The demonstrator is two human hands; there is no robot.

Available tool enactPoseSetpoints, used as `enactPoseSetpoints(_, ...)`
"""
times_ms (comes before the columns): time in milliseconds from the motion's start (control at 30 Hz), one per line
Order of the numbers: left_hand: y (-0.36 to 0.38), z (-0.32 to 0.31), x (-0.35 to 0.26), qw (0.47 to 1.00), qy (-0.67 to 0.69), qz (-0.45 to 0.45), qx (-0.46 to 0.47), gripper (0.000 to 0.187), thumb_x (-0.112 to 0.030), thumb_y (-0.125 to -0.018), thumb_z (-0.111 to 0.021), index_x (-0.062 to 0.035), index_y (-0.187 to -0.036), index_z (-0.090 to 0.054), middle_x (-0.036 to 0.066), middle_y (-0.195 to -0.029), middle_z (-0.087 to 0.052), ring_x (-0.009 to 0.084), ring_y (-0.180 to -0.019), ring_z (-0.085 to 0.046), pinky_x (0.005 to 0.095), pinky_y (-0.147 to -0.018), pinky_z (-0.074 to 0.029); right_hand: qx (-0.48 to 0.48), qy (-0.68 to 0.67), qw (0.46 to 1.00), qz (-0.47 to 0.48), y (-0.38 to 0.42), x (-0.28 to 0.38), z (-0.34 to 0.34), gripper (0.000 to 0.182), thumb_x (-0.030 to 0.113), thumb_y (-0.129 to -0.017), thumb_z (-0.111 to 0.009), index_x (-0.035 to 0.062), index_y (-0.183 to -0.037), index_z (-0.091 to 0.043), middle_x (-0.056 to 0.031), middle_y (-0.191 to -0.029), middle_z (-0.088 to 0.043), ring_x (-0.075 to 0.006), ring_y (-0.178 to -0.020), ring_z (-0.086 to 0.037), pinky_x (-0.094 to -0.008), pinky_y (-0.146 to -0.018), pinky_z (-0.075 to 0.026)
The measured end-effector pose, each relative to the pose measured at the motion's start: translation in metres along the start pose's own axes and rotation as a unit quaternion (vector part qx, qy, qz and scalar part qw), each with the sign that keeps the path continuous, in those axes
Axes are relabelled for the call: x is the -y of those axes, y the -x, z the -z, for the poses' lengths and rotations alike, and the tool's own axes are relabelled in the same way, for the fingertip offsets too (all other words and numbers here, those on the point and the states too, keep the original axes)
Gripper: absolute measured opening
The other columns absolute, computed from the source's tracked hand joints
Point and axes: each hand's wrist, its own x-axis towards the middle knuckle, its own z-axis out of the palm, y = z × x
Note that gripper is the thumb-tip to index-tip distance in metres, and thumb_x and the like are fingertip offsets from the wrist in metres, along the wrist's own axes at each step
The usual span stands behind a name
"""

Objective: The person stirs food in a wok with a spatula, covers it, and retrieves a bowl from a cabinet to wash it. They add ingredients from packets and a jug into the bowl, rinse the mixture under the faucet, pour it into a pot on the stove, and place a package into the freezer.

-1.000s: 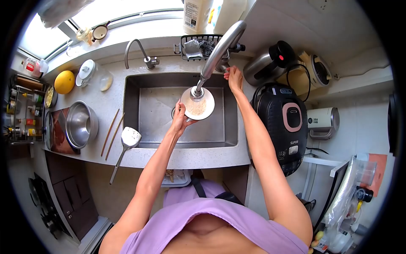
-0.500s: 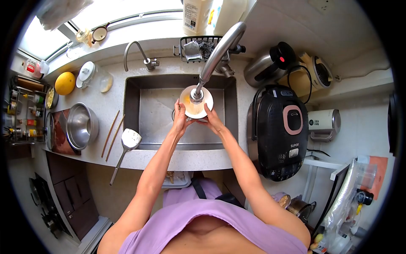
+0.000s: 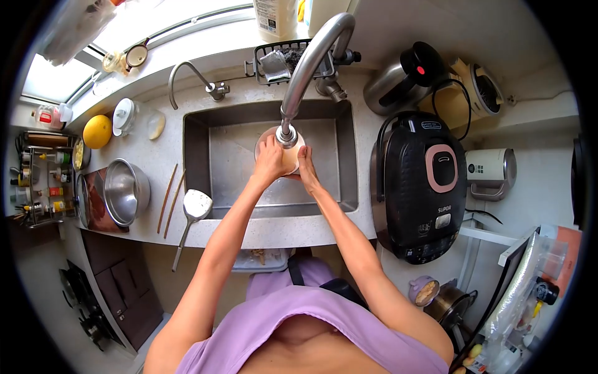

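Note:
A small white bowl [image 3: 289, 162] with a pale orange tint inside is held in the sink, under the head of the large curved faucet [image 3: 286, 134]. On its right side, my right hand [image 3: 308, 168] grips the rim, with the thumb up near the edge. My left hand [image 3: 269, 161] reaches over the near left part of the bowl, back of the hand up, fingers laid on the inside surface. The fingertips are partly hidden beside the faucet head. The steel sink [image 3: 233, 156] surrounds both hands.
Left of the sink lie a spatula [image 3: 197, 204], chopsticks [image 3: 169, 199] and a metal bowl [image 3: 126, 191]. A small faucet [image 3: 217, 92] and a wire rack [image 3: 289, 61] stand behind. A black rice cooker [image 3: 423, 181] and a kettle [image 3: 398, 78] are on the right.
My left hand has moved from the bowl's outer left side to over its inside. The bowl now sits lower beneath the faucet head, while my right hand keeps its hold. The camera view has shifted slightly.

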Motion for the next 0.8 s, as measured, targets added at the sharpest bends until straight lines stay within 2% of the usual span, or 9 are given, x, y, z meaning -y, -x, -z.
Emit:
enactPoseSetpoints(33, -0.007, -0.010, 0.007, 0.996, -0.005, -0.087, -0.024, 0.064, -0.027, -0.062, -0.078, -0.0024, -0.116, -0.054, 0.019, -0.113, -0.054, 0.0360, -0.105, -0.051, 0.0426, -0.084, -0.041, -0.010, -0.007, 1.000, -0.002, -0.001, -0.002, -0.003, 0.076, 0.073, -0.085, -0.029, 0.0213, -0.139, -0.017, -0.0175, -0.139, -0.029, -0.0364, -0.123, -0.042, -0.0448, -0.075, -0.058)
enactPoseSetpoints(200, -0.020, -0.037, 0.036, 0.985, 0.075, -0.153, 0.024, 0.035, -0.019, -0.065, -0.074, -0.0025, -0.094, -0.064, 0.018, -0.092, -0.062, 0.0359, -0.088, -0.058, 0.0446, -0.078, -0.044, -0.025, -0.055, 0.998, -0.005, 0.004, -0.008, 0.000, 0.076, 0.073, -0.084, -0.030, 0.0221, -0.140, -0.017, -0.0179, -0.139, -0.029, -0.0369, -0.122, -0.043, -0.0436, -0.075, -0.058)
enactPoseSetpoints(267, -0.021, -0.036, 0.042, 0.965, -0.005, -0.201, 0.168, 0.032, -0.016, -0.065, -0.073, -0.0027, -0.092, -0.065, 0.016, -0.088, -0.063, 0.0356, -0.086, -0.059, 0.0443, -0.081, -0.044, -0.027, -0.050, 0.998, -0.001, 0.007, -0.010, 0.004, 0.076, 0.073, -0.085, -0.030, 0.0222, -0.139, -0.017, -0.0178, -0.139, -0.030, -0.0363, -0.122, -0.043, -0.0426, -0.075, -0.058)
enactPoseSetpoints(333, -0.009, 0.004, 0.012, 0.971, -0.005, -0.165, 0.172, 0.035, -0.016, -0.064, -0.074, -0.0026, -0.095, -0.065, 0.017, -0.097, -0.063, 0.0358, -0.092, -0.058, 0.0439, -0.086, -0.044, -0.032, -0.046, 0.998, 0.002, 0.011, -0.008, 0.006, 0.075, 0.073, -0.085, -0.030, 0.0222, -0.139, -0.018, -0.0177, -0.138, -0.031, -0.0357, -0.122, -0.043, -0.0415, -0.074, -0.058)
enactPoseSetpoints(467, -0.005, -0.001, 0.005, 0.998, -0.043, -0.052, 0.002, 0.055, -0.016, -0.059, -0.076, -0.0038, -0.110, -0.058, 0.019, -0.108, -0.058, 0.0326, -0.105, -0.052, 0.0456, -0.076, -0.048, -0.033, -0.023, 0.999, 0.026, 0.011, 0.000, 0.000, 0.075, 0.072, -0.085, -0.030, 0.0221, -0.140, -0.018, -0.0169, -0.137, -0.033, -0.0348, -0.122, -0.044, -0.0392, -0.072, -0.059)
enactPoseSetpoints(567, -0.025, -0.025, 0.025, 0.990, 0.024, -0.138, 0.024, 0.044, -0.023, -0.065, -0.075, -0.0004, -0.101, -0.062, 0.020, -0.102, -0.060, 0.0385, -0.100, -0.055, 0.0414, -0.086, -0.044, -0.046, -0.029, 0.998, 0.040, 0.009, 0.004, -0.010, 0.075, 0.072, -0.086, -0.030, 0.0218, -0.140, -0.018, -0.0165, -0.137, -0.033, -0.0349, -0.121, -0.044, -0.0391, -0.073, -0.059)
enactPoseSetpoints(667, -0.033, -0.022, 0.027, 0.977, 0.060, -0.087, 0.184, 0.043, -0.023, -0.066, -0.074, -0.0034, -0.103, -0.063, 0.019, -0.101, -0.060, 0.0362, -0.096, -0.057, 0.0425, -0.084, -0.045, -0.069, -0.042, 0.996, 0.047, 0.009, 0.003, -0.008, 0.075, 0.072, -0.086, -0.030, 0.0212, -0.140, -0.018, -0.0167, -0.136, -0.035, -0.0354, -0.120, -0.046, -0.0393, -0.073, -0.059)
enactPoseSetpoints(733, -0.020, 0.013, 0.003, 0.978, 0.050, -0.074, 0.189, 0.044, -0.023, -0.065, -0.074, -0.0063, -0.105, -0.063, 0.018, -0.103, -0.060, 0.0364, -0.099, -0.056, 0.0441, -0.085, -0.045, -0.075, -0.044, 0.995, 0.049, 0.009, 0.003, -0.003, 0.075, 0.071, -0.086, -0.030, 0.0209, -0.140, -0.018, -0.0170, -0.136, -0.035, -0.0358, -0.119, -0.046, -0.0395, -0.074, -0.058)
enactPoseSetpoints(800, -0.010, 0.026, -0.009, 0.999, 0.002, -0.035, 0.013, 0.047, -0.024, -0.065, -0.074, -0.0056, -0.106, -0.063, 0.019, -0.108, -0.059, 0.0380, -0.104, -0.054, 0.0453, -0.089, -0.045, -0.050, -0.036, 0.997, 0.055, 0.008, 0.003, 0.003, 0.075, 0.071, -0.086, -0.030, 0.0206, -0.140, -0.018, -0.0176, -0.137, -0.034, -0.0364, -0.119, -0.046, -0.0408, -0.075, -0.058)
